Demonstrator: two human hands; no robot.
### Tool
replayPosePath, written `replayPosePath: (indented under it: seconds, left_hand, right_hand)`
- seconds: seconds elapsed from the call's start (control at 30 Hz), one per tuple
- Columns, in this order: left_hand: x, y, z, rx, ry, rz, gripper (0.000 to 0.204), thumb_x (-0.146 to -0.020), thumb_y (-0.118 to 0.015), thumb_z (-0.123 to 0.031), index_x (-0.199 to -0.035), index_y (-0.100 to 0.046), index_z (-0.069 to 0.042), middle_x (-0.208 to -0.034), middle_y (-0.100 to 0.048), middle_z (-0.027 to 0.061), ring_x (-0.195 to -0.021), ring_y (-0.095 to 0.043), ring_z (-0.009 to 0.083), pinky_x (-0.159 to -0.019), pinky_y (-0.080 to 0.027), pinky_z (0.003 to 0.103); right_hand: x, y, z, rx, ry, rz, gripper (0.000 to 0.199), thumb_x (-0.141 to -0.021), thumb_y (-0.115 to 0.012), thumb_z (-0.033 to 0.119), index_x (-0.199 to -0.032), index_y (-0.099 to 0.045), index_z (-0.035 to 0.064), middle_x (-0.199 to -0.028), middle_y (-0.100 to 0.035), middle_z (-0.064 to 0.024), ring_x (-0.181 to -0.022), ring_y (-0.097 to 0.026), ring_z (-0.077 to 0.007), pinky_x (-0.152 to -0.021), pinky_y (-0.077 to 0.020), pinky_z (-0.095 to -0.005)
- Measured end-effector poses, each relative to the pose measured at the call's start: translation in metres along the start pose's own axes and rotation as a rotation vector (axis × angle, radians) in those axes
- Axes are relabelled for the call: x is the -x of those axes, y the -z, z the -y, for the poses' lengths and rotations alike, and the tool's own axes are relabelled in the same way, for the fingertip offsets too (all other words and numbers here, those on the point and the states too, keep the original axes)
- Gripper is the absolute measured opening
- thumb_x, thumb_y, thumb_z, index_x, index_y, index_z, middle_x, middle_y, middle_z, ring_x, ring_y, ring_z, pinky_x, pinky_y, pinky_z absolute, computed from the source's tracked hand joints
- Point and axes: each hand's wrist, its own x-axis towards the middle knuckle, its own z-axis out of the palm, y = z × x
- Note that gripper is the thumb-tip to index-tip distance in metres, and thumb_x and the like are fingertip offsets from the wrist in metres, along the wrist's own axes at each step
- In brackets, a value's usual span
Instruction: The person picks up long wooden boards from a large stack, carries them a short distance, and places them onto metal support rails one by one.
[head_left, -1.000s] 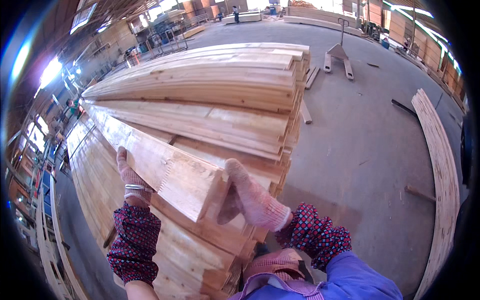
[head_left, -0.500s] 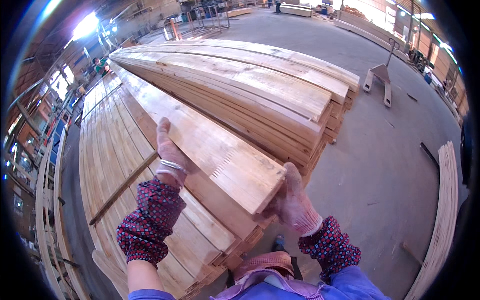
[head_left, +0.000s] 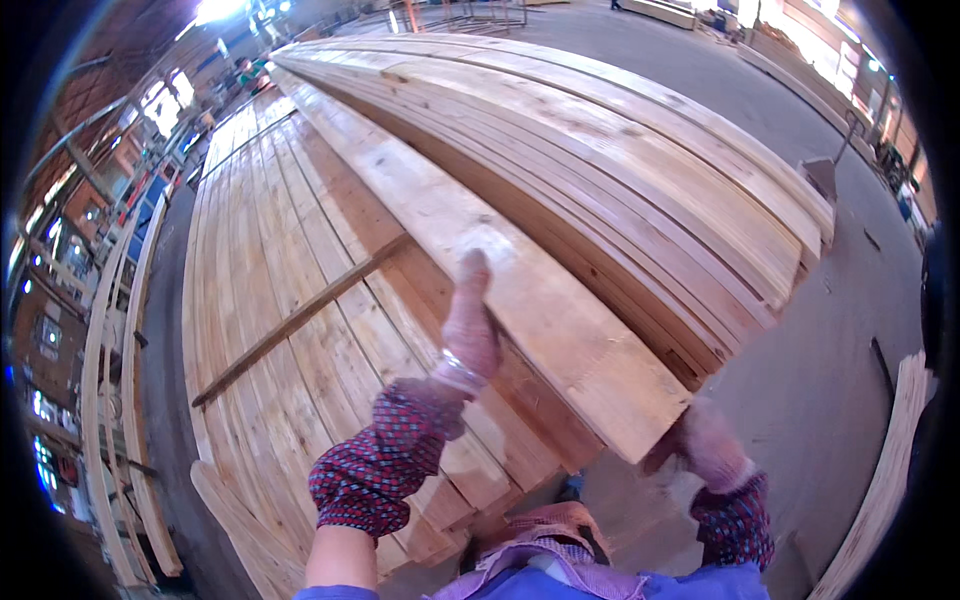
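A long, pale wooden plank [head_left: 555, 310] runs from near me to the far end of the stacks, with knots on its upper face. My left hand [head_left: 472, 335], in a pinkish work glove, grips its left edge, thumb pointing forward along the board and fingers hidden below. At the near end, my gloved right hand [head_left: 712, 448] is closed around the right corner, somewhat blurred. Patterned sleeve covers sit on both forearms. Left of the plank lies a low layer of boards [head_left: 300, 390]; right of it rises a higher stack of planks [head_left: 600, 150].
A thin wooden strip [head_left: 300, 325] lies across the lower boards. Bundled long timber [head_left: 885, 480] rests at the right, and a pallet jack [head_left: 822, 175] stands beyond the stack. More timber [head_left: 97, 400] is at left. Another person [head_left: 250, 72] is at the far end.
My view has shifted, so the stacks look closer. Both hands and the plank's near end now appear farther right. The finger joint near that end no longer shows clearly.
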Motion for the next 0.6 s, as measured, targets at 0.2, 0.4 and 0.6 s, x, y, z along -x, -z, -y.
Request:
replayPosePath:
  seconds: [0.2, 0.4, 0.6]
  left_hand:
    - [-0.027, 0.001, 0.034, -0.086, -0.098, -0.165, 0.054, -0.082, -0.061, -0.057, -0.079, -0.050, -0.004, -0.072, -0.043, -0.0017, -0.067, -0.040, 0.0142, -0.063, -0.039, 0.032]
    - [-0.051, -0.027, 0.068, -0.558, -0.204, -0.552, 0.094, -0.076, -0.057, -0.071, -0.114, -0.036, 0.013, -0.114, -0.040, 0.0272, -0.111, -0.039, 0.0352, -0.099, -0.030, 0.041]
    - [-0.030, -0.028, 0.068, -0.893, -0.312, -0.359, 0.076, -0.082, -0.052, -0.055, -0.115, -0.037, 0.012, -0.124, -0.035, 0.0368, -0.118, -0.035, 0.0459, -0.104, -0.026, 0.046]
  right_hand:
    - [0.044, 0.022, 0.044, -0.285, 0.128, -0.404, 0.041, -0.095, -0.047, 0.035, -0.083, -0.055, -0.0038, -0.068, -0.061, -0.0155, -0.045, -0.057, -0.0238, -0.034, -0.0439, -0.0340]
    - [-0.012, 0.005, 0.027, -0.488, 0.235, -0.748, 0.035, -0.093, -0.051, 0.041, -0.084, -0.055, 0.0071, -0.070, -0.056, -0.0038, -0.054, -0.055, -0.0145, -0.043, -0.0432, -0.0266]
    - [-0.023, 0.022, 0.000, -0.732, 0.459, -0.586, 0.024, -0.094, -0.053, 0.031, -0.093, -0.057, 0.0073, -0.075, -0.058, -0.0038, -0.067, -0.057, -0.0137, -0.059, -0.0478, -0.0248]
